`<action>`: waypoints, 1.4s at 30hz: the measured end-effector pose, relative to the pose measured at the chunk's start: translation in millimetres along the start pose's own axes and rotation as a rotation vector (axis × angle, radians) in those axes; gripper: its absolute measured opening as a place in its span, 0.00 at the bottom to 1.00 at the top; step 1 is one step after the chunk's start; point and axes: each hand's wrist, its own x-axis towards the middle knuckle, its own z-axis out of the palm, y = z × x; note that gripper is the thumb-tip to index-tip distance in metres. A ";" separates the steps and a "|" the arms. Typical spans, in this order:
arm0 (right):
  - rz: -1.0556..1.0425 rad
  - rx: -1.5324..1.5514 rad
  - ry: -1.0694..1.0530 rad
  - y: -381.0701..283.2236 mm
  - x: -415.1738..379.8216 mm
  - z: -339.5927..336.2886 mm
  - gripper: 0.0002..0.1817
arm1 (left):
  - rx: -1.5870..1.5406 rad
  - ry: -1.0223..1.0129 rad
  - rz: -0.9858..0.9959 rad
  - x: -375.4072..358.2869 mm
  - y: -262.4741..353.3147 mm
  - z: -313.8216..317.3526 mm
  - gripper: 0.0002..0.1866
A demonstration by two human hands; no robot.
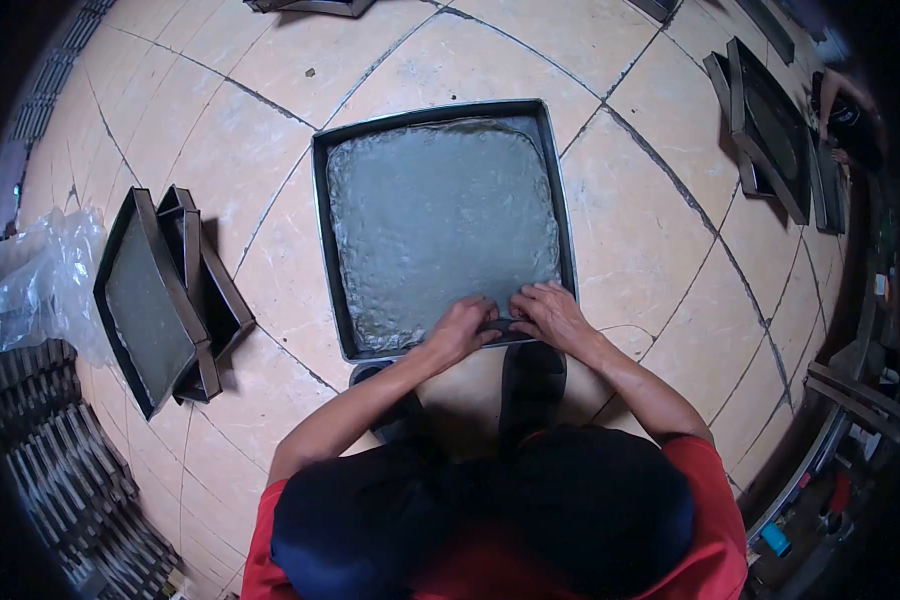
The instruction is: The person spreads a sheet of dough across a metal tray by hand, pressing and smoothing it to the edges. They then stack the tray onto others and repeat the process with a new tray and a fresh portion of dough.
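Clear plastic sheeting (45, 275) lies at the far left, beside a group of stacked trays (167, 265); the upper one contains a flat grey layer. The main tray (320, 240), a square dark pan, rests on the tiled floor (270, 235) directly in front of the person. A grey slab (440, 220) (its surface slightly uneven) covers most of the tray base. The left hand (462, 325) is positioned at the near wall, right of its midpoint, with fingers curled narrow. The right hand (550, 312) is positioned just beside it, near the near-right corner, fingers bent inward toward the left hand. Whether either hand grips material cannot be determined. The slab extends forward from both hands, mostly ahead and to their left. Further right, leaning trays (738, 105) stand near another person (845, 115).
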 end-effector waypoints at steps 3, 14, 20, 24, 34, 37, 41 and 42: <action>0.088 0.127 -0.065 13.4 0.9 11.7 0.14 | 0.148 -0.051 -0.009 11.6 -10.8 13.5 0.07; -0.070 0.345 -0.150 21.9 -9.4 8.8 0.13 | 0.031 -0.202 0.125 2.6 -13.7 15.9 0.14; -0.223 -0.053 -0.137 7.5 -36.8 8.7 0.22 | 0.033 -0.254 0.118 -22.1 8.0 6.4 0.18; -0.157 -0.119 -0.077 4.4 -39.6 4.4 0.25 | 0.049 -0.185 0.106 -32.4 4.9 -18.4 0.20; -0.095 -0.279 -0.081 3.9 -48.5 2.2 0.28 | 0.206 -0.185 -0.074 -97.3 -32.4 -66.0 0.19; -0.047 -0.245 -0.128 0.3 -41.2 -9.7 0.28 | 0.238 -0.137 -0.104 -106.2 -29.9 -78.4 0.18; -0.088 -0.271 -0.109 3.7 -48.5 2.9 0.28 | 0.219 -0.089 -0.143 -127.3 -37.3 -84.6 0.17; -0.019 -0.255 -0.184 -4.2 -40.6 -8.1 0.27 | 0.217 -0.041 -0.165 -129.0 -38.4 -85.4 0.17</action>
